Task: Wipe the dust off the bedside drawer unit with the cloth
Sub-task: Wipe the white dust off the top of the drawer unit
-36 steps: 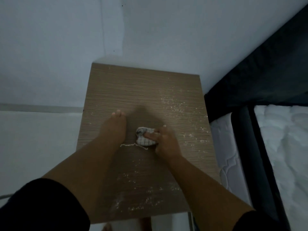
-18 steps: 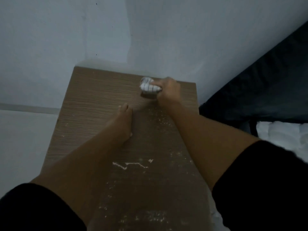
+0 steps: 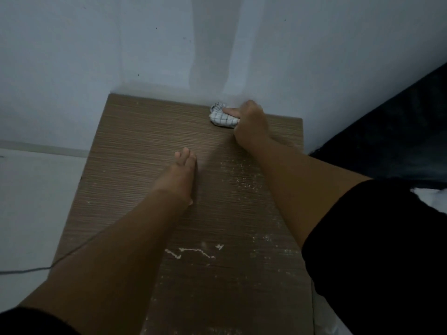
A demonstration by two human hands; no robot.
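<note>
The bedside drawer unit has a brown wood-grain top that fills the middle of the view, seen from above. White dust speckles its right and near parts, with a thin white line of dust near the front. My right hand presses a bunched white checked cloth onto the top at the far edge, against the wall. My left hand rests flat on the middle of the top, fingers together, holding nothing.
A pale wall stands right behind the unit. A dark bed frame and white mattress lie to the right. Pale floor is on the left, with a thin cable running across it.
My right hand has carried the cloth from the middle of the top to the far edge by the wall. A line of gathered dust stays behind near the front. My left hand stays put.
</note>
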